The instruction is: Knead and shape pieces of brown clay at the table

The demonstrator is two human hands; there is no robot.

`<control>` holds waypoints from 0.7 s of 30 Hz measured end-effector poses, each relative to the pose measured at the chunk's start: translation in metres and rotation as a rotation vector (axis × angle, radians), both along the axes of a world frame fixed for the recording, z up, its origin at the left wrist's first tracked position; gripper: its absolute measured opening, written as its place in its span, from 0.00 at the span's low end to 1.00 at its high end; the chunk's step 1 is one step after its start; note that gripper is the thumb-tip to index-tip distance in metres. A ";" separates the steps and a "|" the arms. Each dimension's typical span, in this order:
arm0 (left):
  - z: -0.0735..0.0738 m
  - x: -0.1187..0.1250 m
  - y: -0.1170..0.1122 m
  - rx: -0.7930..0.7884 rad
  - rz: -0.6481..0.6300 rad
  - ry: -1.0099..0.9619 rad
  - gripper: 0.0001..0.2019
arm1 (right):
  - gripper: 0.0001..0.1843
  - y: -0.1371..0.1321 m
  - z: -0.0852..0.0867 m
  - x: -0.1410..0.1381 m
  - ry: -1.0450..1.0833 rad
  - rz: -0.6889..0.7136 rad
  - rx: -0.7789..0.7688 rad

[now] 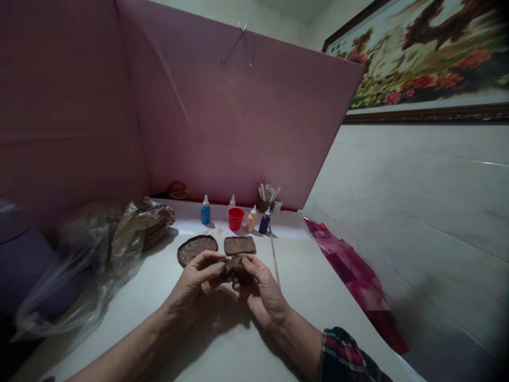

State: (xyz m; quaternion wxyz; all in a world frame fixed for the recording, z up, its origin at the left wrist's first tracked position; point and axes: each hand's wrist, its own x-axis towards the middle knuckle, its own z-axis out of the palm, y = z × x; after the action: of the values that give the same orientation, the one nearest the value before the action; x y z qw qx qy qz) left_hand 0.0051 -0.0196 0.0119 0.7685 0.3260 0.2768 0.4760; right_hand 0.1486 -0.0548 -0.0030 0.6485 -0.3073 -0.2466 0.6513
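A lump of dark brown clay point(235, 268) is held between both hands above the white table. My left hand point(202, 273) pinches its left side, thumb on top and fingers beneath. On the other side, my right hand point(260, 286) grips the clay with its thumb and curled fingers. Parts of the lump are hidden by the fingers. Just beyond the hands lie a round brown clay piece point(198, 249) with a raised rim and a speckled inside, and a rectangular brown clay slab point(239, 245).
A red cup point(236, 219) stands among a blue bottle point(205, 212), a peach bottle point(251, 220) and a purple bottle point(264, 222). A thin brush point(274, 257) lies right of the slab. Crumpled clear plastic point(131, 239) covers the left side; scissors point(177, 190) rest at the back.
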 end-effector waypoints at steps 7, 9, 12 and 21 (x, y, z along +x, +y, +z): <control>-0.003 0.001 0.001 -0.013 0.012 0.010 0.10 | 0.14 0.001 -0.002 -0.001 0.000 -0.129 -0.006; -0.001 0.000 0.003 -0.022 0.061 0.017 0.10 | 0.14 0.004 0.000 0.005 0.043 -0.193 -0.057; 0.002 -0.001 0.005 -0.030 0.173 -0.005 0.11 | 0.15 0.008 0.005 0.014 0.070 -0.304 -0.078; 0.000 -0.005 0.005 0.036 0.032 0.131 0.25 | 0.17 -0.003 0.007 0.003 -0.126 -0.121 0.050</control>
State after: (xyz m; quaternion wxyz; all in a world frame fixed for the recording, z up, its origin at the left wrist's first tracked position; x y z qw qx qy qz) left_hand -0.0003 -0.0144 0.0117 0.7350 0.3657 0.3231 0.4708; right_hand 0.1514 -0.0575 0.0044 0.6775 -0.3455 -0.2841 0.5839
